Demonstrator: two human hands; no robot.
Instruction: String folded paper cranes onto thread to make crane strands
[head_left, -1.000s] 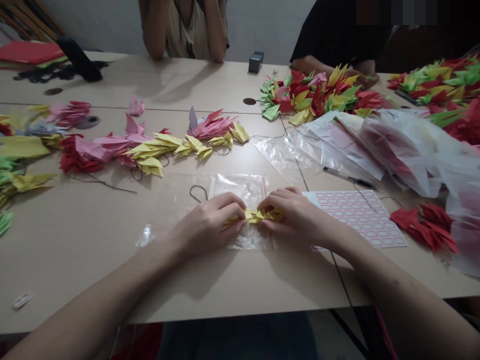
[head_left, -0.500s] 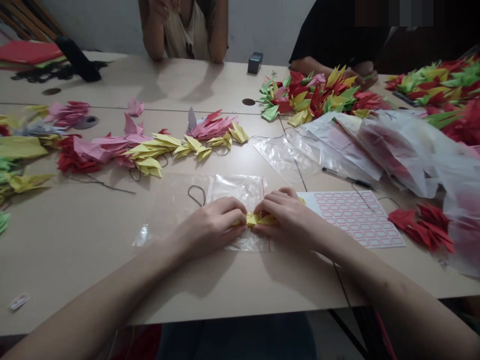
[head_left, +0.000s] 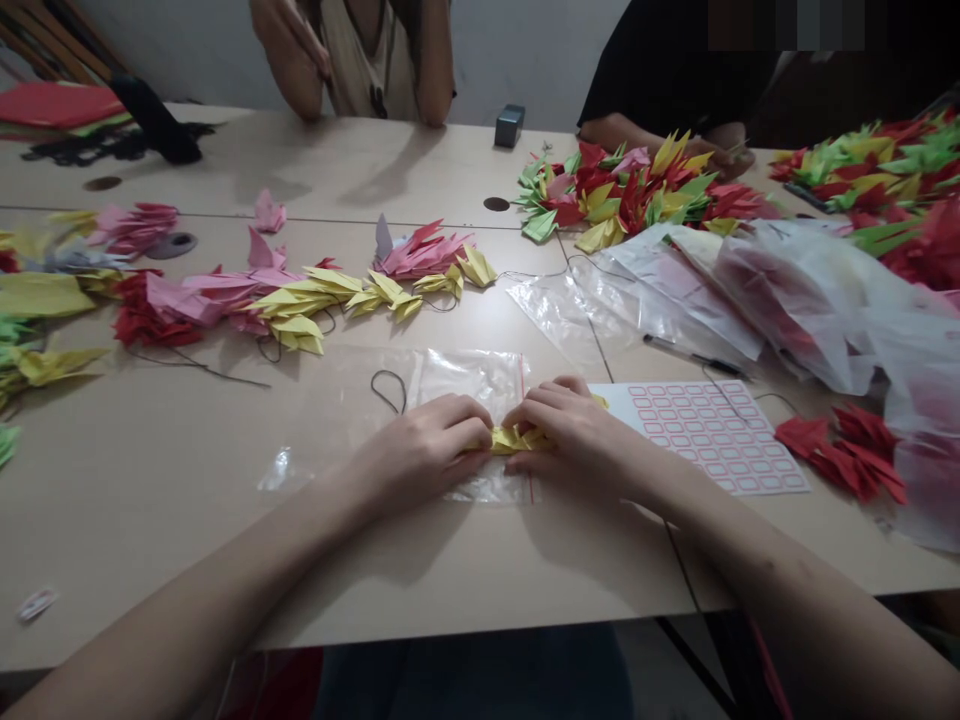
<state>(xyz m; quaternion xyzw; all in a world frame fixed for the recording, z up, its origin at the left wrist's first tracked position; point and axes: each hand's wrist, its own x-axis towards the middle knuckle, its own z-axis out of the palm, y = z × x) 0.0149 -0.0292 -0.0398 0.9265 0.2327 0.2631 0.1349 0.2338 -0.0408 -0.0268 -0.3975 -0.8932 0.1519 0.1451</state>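
Between my hands lies a row of folded yellow paper pieces (head_left: pixel 517 440), pressed close together; they look like origami cranes, but my fingers cover most of them. My left hand (head_left: pixel 427 445) is closed around the left end. Its fingertips meet my right hand's side near the middle. My right hand (head_left: pixel 574 435) curls over the right end, thumb below and fingers above. Under both hands lies a clear zip plastic bag (head_left: pixel 472 375) with a red strip. A dark cord loop (head_left: pixel 388 390) sticks out beyond my left hand.
Strung yellow and pink folded paper (head_left: pixel 300 300) lies ahead. A label sheet (head_left: pixel 712 435), a pen (head_left: pixel 694 355), red folded paper (head_left: pixel 844 450) and filled plastic bags (head_left: pixel 810 290) are at right. Two people sit across the table beside a colourful paper pile (head_left: pixel 622 190).
My hands stay on the yellow paper row, with the fingers shifting slightly and a little more yellow showing. The cord loop and bag have slid slightly left. A person opposite has moved a hand.
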